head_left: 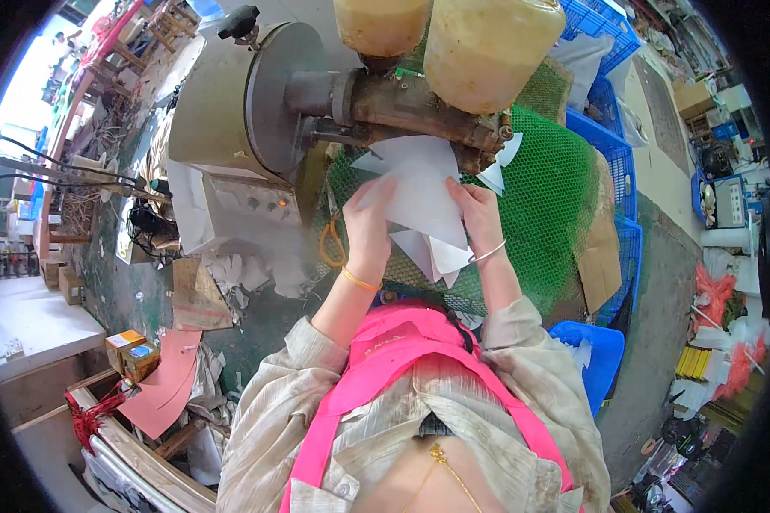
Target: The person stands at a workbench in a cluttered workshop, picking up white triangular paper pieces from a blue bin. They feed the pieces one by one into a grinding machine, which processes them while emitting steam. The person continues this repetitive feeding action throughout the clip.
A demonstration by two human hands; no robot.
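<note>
My left hand and my right hand hold a white cut sheet by its two side edges, fingers mostly behind it and thumbs in front. The sheet is just in front of the rollers of a machine. Its upper edge comes up against the roller end; whether it touches cannot be made out. Below it, more white pointed pieces lie on green netting. Scissors with orange handles are beside my left wrist. A few white pieces stick out beyond my right hand.
Two cloudy yellowish containers stand upside down over the rollers. Green mesh covers the work surface, with blue crates along its right. A blue bin is by my right elbow. Scraps lie below the machine; a pink sheet lies lower left.
</note>
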